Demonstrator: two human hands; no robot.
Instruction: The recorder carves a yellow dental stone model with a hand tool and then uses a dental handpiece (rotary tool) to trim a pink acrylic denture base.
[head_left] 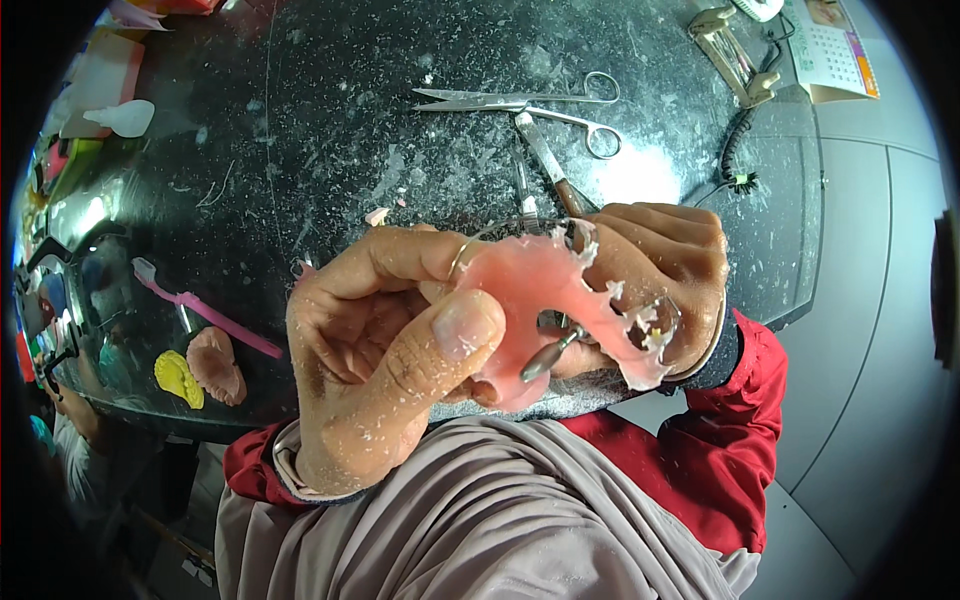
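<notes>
My left hand pinches a pink acrylic denture plate between thumb and fingers, in front of my body. The plate has ragged, whitish edges on its right side, and a thin wire loop stands out at its upper left. Behind the plate, my right hand is curled shut round a rotary handpiece, whose body is hidden. The handpiece's grey, bullet-shaped metal bur shows at the plate's inner curve; whether it touches the acrylic I cannot tell. White shavings speckle both hands.
Scissors and a wooden-handled knife lie beyond my hands on the dusty dark table. At left are a pink toothbrush, a yellow piece and a pinkish dental mould. A coiled cord and a calendar are far right.
</notes>
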